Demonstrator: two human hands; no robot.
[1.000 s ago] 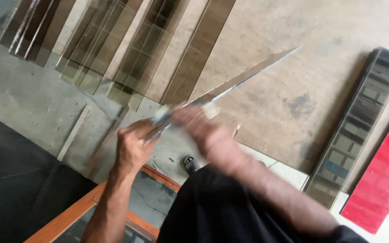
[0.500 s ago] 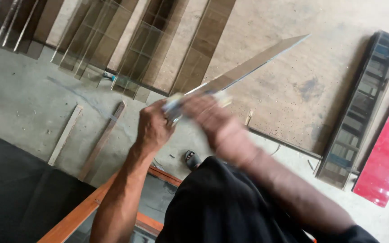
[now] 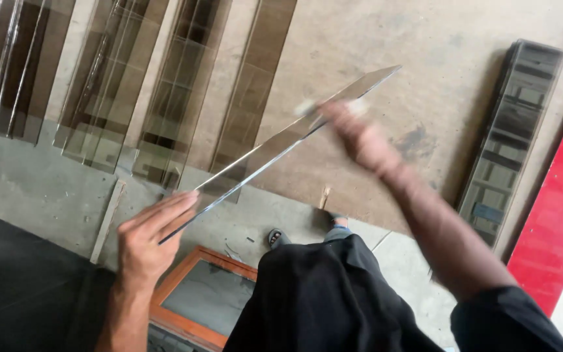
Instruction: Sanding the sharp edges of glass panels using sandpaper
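The person holds a long narrow strip of glass point(image 3: 281, 146) in the air above the floor point(image 3: 27, 182), and it slants from the lower left up to the upper right. The left hand point(image 3: 148, 238) supports the lower end of the strip: the fingers are stretched almost flat, and the edge of the glass rests against them, so this hand is open and only props the strip. The right hand point(image 3: 353, 133) is higher on the strip, near its upper part. It is blurred, and it presses something small and pale point(image 3: 307, 107) on the glass (maybe a cloth, I cannot tell), with the fingers closed on it.

Behind the strip, several more glass strips point(image 3: 177, 98) lean in a row on the brown board point(image 3: 373, 45) at the far edge of the floor. At the right, a dark stack of glass pieces point(image 3: 509, 137) lies beside a red panel point(image 3: 555, 208). Near the person's black clothing point(image 3: 320, 300), a wooden frame point(image 3: 193, 306) with a grey pane inside stands on the floor, under the left hand. One sandal point(image 3: 278, 238) shows just beside the frame.
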